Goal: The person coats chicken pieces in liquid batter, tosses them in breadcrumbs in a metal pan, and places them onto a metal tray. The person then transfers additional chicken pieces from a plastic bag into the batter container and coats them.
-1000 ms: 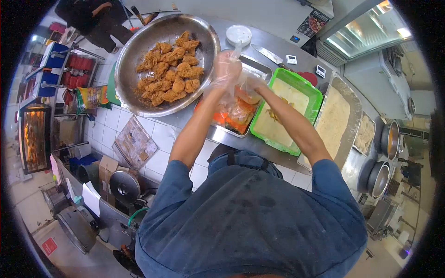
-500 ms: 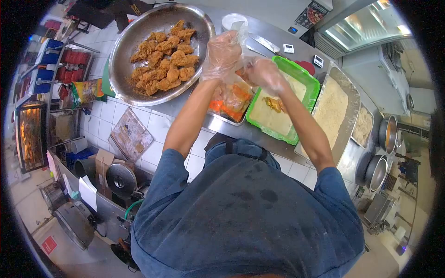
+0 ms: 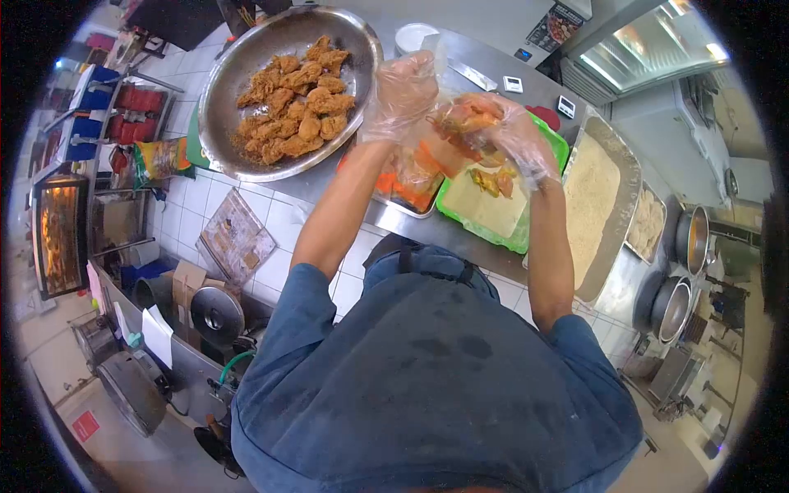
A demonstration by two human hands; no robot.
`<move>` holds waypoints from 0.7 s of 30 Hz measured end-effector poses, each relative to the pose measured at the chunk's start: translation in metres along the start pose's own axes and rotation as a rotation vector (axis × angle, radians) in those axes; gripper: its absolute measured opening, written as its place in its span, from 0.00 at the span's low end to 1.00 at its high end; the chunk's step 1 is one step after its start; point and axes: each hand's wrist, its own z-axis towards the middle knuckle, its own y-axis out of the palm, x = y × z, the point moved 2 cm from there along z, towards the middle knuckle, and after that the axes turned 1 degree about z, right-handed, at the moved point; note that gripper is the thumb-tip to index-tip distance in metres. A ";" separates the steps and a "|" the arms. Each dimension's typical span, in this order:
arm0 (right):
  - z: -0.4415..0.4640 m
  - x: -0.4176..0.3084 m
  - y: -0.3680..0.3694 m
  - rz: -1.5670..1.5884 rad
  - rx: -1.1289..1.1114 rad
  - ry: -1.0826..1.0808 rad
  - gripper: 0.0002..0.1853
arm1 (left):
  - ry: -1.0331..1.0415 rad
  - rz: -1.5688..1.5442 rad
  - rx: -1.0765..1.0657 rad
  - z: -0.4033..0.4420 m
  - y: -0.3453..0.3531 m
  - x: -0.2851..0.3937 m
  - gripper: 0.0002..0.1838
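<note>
Orange meat [image 3: 465, 113], in right grip [image 3: 508, 130]; tub [image 3: 555, 141] below

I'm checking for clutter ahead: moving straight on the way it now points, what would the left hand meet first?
Probably the white round dish, just beyond the left hand in this view; depth is unclear, so the hand might pass above it.

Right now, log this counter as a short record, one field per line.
Left hand: gloved, grips a clear plastic bag
Right hand: gloved, holds reddish pieces
Held pieces fully out of bag: cannot tell
Green tub: pale liquid, yellowish pieces in it
Steel bowl: brown, crumb-coated pieces
Metal tray: orange contents, between bowl and tub
Powder tray: pale powder, right of tub
Knife: beyond the hands
</note>
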 end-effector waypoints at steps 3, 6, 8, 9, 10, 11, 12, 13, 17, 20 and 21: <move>0.001 0.018 -0.022 0.025 -0.030 -0.124 0.25 | 0.040 -0.067 0.042 -0.003 0.001 0.012 0.03; 0.001 0.026 -0.047 0.183 -0.047 -0.073 0.27 | 0.180 -0.116 0.127 -0.005 0.004 0.023 0.02; -0.010 0.020 -0.061 0.243 0.006 -0.046 0.29 | 0.143 -0.121 0.121 -0.002 -0.005 0.025 0.02; -0.013 0.022 -0.069 0.243 0.037 -0.068 0.29 | 0.124 -0.122 0.117 0.000 -0.011 0.025 0.02; -0.015 0.026 -0.078 0.243 0.067 -0.089 0.30 | 0.149 -0.123 0.138 0.003 -0.012 0.021 0.03; -0.019 0.028 -0.088 0.406 0.017 -0.059 0.33 | 0.169 -0.127 0.154 0.004 -0.009 0.014 0.03; -0.025 0.035 -0.093 0.360 0.043 -0.051 0.33 | 0.186 -0.134 0.165 0.002 -0.009 0.014 0.03; -0.026 0.039 -0.099 0.310 0.073 -0.055 0.34 | 0.179 -0.128 0.173 0.004 -0.009 0.013 0.03; -0.020 0.091 -0.110 0.219 0.071 -0.048 0.32 | 0.144 -0.092 0.142 0.009 -0.005 0.002 0.03; -0.008 0.133 -0.101 0.310 0.043 0.119 0.24 | 0.112 -0.099 0.116 0.002 0.005 0.001 0.03; 0.002 0.166 -0.096 0.339 0.047 0.149 0.22 | 0.096 -0.109 0.112 -0.001 0.008 0.001 0.03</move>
